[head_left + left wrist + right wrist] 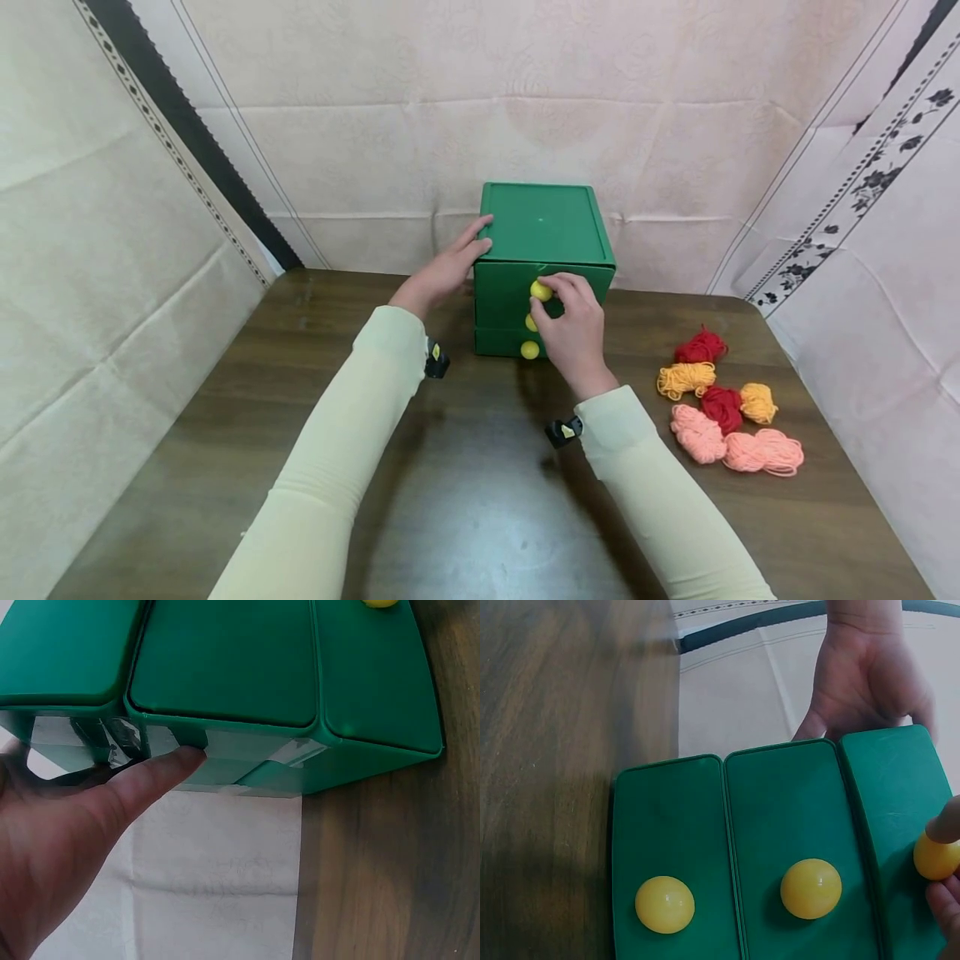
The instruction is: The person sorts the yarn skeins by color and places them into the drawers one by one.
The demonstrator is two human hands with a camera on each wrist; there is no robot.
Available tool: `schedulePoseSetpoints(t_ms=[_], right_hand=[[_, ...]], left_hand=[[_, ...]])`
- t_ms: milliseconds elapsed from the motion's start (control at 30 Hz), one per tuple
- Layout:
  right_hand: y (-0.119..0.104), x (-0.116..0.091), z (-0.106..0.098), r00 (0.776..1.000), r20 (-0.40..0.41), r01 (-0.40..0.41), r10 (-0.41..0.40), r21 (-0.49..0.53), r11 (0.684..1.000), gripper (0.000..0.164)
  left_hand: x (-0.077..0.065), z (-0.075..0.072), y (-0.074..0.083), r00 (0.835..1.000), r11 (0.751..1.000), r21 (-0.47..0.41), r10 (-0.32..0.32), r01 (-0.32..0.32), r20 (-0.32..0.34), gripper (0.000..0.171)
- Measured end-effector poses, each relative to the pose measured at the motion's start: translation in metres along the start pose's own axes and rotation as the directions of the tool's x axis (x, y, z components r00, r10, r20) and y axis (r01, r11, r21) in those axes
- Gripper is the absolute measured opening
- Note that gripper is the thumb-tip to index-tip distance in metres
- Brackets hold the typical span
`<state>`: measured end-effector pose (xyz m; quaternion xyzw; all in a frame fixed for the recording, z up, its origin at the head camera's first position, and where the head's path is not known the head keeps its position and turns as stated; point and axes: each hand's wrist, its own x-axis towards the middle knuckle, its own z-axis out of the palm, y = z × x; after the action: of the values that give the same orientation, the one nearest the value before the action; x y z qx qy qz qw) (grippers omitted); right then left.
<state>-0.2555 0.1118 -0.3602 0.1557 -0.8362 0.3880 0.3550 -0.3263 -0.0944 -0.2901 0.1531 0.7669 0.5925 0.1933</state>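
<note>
A green cabinet (543,221) with three drawers stands at the back of the table, a round yellow knob on each drawer front. My right hand (573,325) pinches the top knob (540,290) between thumb and fingers, as the right wrist view also shows at its edge. Below it are the middle knob (532,322) and the bottom knob (529,350). My left hand (450,271) rests against the cabinet's left side with fingers extended. In the left wrist view, its thumb (161,769) touches the taped side wall; the other fingers are partly hidden.
To the right on the brown table (480,500) lies a group of yarn bundles: red yarn (701,346), yellow yarn (686,379) and pink yarn (765,452) among them. Pale cloth (450,67) hangs behind the cabinet and along both sides.
</note>
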Motion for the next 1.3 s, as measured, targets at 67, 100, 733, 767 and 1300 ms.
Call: schedulePoseSetpoints(t_ms=[67,100,733,767,1300], right_hand=[[0.000,-0.001,-0.001,1.000,-0.003,0.005,-0.005,-0.002,1.000,0.025],[0.000,-0.002,-0.001,1.000,-0.004,0.008,-0.008,-0.001,1.000,0.025],[-0.007,-0.014,-0.008,0.999,-0.018,0.032,-0.032,-0.006,0.999,0.024],[-0.007,-0.015,-0.008,0.999,-0.018,0.033,-0.033,-0.007,0.999,0.024],[-0.017,-0.025,-0.017,0.999,-0.010,0.049,-0.049,-0.014,0.999,0.024]], left_hand=[[-0.001,0.000,0.001,1.000,1.000,0.005,-0.004,0.004,0.000,0.054],[-0.001,0.000,0.001,1.000,1.000,0.005,-0.007,0.007,0.000,0.054],[0.000,-0.002,0.002,1.000,1.000,0.004,-0.023,0.023,0.021,0.053],[0.000,-0.003,0.002,0.999,1.000,0.007,-0.025,0.025,0.020,0.053],[0.000,-0.002,0.003,1.000,0.999,0.039,-0.029,0.029,0.005,0.052]])
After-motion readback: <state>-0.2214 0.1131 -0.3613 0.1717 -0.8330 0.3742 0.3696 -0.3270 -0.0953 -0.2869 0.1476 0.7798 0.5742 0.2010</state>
